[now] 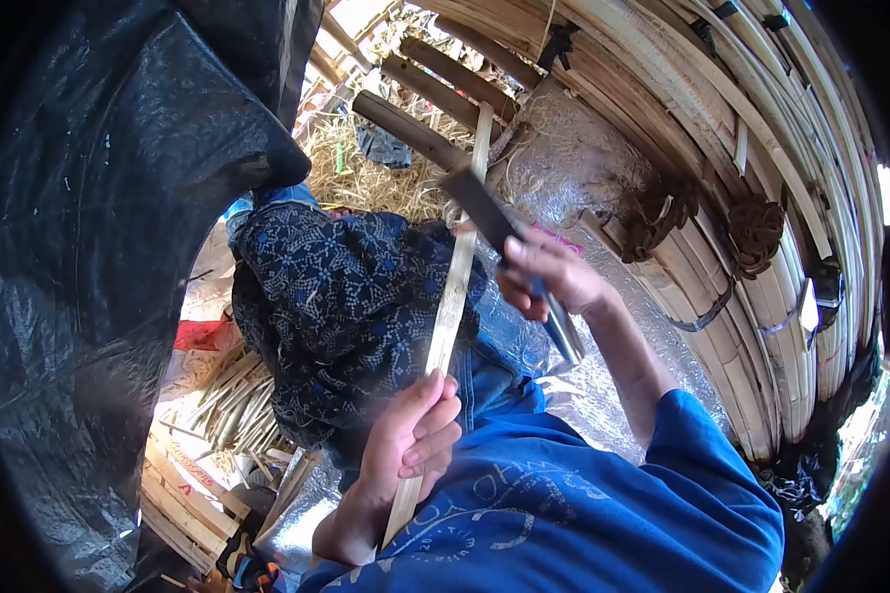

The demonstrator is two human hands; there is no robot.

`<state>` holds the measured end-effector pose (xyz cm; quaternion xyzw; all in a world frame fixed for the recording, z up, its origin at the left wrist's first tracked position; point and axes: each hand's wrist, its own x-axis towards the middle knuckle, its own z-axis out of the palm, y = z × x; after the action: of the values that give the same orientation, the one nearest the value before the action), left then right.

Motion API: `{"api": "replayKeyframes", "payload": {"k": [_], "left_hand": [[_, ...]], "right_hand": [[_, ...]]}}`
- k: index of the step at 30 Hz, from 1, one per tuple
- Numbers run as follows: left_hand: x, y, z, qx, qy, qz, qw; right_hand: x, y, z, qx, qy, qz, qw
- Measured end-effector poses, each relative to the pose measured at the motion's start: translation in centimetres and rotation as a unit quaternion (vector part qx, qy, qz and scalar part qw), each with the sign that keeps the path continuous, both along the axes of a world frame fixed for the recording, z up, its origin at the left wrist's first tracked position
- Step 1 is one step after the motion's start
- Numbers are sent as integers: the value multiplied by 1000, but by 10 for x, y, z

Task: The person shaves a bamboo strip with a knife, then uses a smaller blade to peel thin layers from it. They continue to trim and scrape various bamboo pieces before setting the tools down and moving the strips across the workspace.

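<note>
A long pale bamboo strip (447,314) runs from beside my body up across my lap to the wooden bars. My left hand (415,435) is closed around its lower part, fingers wrapped over it. In my right hand (549,272) is a knife (483,210) with a broad dark blade and a shiny metal tube-like handle that sticks out below the fist. The blade overlaps the upper part of the strip in this view. Beneath the strip, a dark blue patterned cloth (331,296) covers my lap.
Round wooden bars (405,127) jut out ahead, with curly shavings (341,163) on the ground around them. Tied bundles of long bamboo strips (752,326) curve along the right. Black plastic sheeting (99,247) hangs at the left, and thin sticks (235,410) lie at lower left.
</note>
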<state>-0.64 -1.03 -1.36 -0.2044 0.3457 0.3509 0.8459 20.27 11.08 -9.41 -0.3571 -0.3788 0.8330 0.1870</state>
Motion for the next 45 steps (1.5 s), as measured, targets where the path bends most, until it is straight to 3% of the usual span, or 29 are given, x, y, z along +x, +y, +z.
{"api": "replayKeyframes", "payload": {"k": [2, 3, 5, 6, 8, 9, 11, 28, 33, 45], "left_hand": [[-1, -1, -1, 16, -7, -8, 1000], [-2, -1, -1, 30, -11, -19, 999], [-2, 5, 5, 20, -4, -30, 999], [-1, 7, 8, 18, 7, -45, 999], [1, 12, 14, 16, 18, -59, 998], [2, 13, 17, 11, 28, -70, 997], [5, 15, 19, 7, 39, -80, 996], [11, 14, 19, 10, 46, -101, 994], [11, 14, 19, 10, 44, -106, 993], [14, 18, 22, 15, 55, -133, 989]], "right_hand": [[2, 16, -4, -28, -70, -93, 993], [-3, 26, 3, 7, -193, -122, 974], [3, 47, -40, 74, -248, -166, 952], [7, 55, -47, 70, -249, -165, 952], [11, 72, -57, 189, -379, -80, 903], [10, 79, -62, 189, -377, -78, 903], [7, 90, -72, 105, -348, -194, 911], [-17, 112, -100, 182, -447, -117, 868], [-29, 104, -105, 287, -516, -185, 786], [-32, 102, -94, 272, -512, -176, 796]]}}
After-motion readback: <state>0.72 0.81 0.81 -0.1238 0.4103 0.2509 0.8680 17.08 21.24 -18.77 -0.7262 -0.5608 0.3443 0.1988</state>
